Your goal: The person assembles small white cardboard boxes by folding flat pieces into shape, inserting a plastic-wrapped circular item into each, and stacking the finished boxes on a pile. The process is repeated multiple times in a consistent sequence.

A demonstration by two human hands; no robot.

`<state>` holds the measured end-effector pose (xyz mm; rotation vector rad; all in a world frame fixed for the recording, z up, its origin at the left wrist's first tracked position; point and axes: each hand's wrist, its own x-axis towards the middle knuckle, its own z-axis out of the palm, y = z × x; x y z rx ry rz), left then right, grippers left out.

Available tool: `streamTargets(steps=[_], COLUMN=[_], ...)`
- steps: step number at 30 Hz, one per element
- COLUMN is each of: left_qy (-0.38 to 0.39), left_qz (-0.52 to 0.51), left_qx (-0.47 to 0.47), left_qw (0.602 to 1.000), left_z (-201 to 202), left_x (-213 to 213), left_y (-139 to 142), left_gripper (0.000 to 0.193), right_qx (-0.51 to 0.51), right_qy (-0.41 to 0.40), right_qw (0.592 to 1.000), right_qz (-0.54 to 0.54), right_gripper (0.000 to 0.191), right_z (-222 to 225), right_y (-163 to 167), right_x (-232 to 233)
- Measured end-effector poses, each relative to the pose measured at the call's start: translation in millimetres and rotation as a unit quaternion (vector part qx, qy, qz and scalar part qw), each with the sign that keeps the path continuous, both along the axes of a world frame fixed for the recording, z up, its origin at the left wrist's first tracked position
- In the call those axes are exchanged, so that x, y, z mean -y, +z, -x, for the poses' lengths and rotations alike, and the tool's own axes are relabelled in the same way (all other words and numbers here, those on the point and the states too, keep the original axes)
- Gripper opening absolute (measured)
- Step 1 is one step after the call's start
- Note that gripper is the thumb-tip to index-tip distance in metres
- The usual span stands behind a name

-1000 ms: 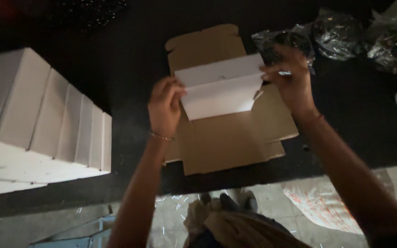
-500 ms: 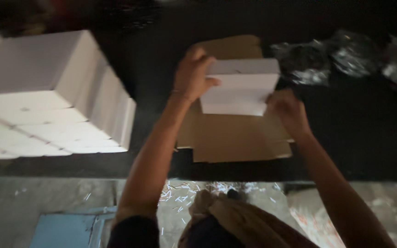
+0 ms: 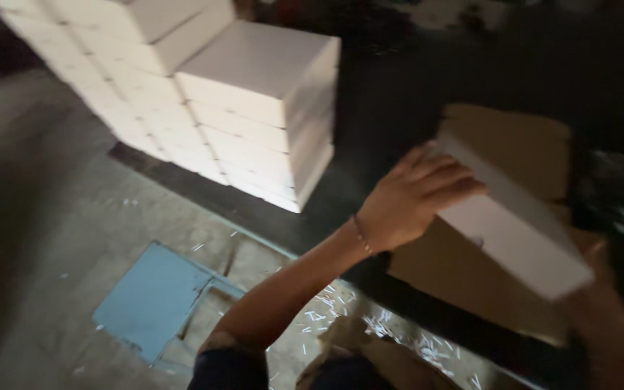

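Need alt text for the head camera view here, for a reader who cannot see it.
A person's left hand grips one end of a closed white box held over flat brown cardboard on a dark table; the right hand, blurred, is at its other end. Stacks of white boxes stand to the left, and a blue sheet lies on the floor.

I note a plain white box, brown cardboard beneath it, white stacked boxes, a black table, a pale blue sheet.
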<state>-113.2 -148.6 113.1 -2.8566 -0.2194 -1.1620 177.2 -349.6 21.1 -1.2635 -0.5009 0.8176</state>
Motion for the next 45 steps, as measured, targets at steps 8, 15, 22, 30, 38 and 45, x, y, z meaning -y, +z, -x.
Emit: streamTargets(steps=[8,15,22,30,38,45], left_qy=[0.213,0.234,0.321,0.313,0.33,0.135], left_qz=[-0.095,0.068,0.064,0.043,0.038,0.193], left_qx=[0.097,0.132,0.189,0.211,0.153,0.181], left_qw=[0.968,0.961,0.926,0.925,0.931,0.955], left_z=[105,123,118,120,112,70], left_x=[-37,-69,-136,-176,-177,-79], left_y=[87,99,60,45,40,-69], left_gripper=[0.072,0.085,0.063,0.06,0.067,0.052], right_qx=[0.105,0.096,0.271,0.291,0.449,0.644], right_qy=[0.091,0.433,0.272,0.27,0.178,-0.066], right_qw=[0.981,0.841,0.917,0.909,0.862,0.761], right_qz=[-0.138,-0.31,-0.106,-0.127,-0.155,-0.047], right_gripper=[0.051,0.046,0.058,0.052,0.052,0.06], right_z=[92,142,161,177,129,78], right_y=[141,199,163,165,118,-18], right_x=[-166,-364,-458,-470,-486,-316])
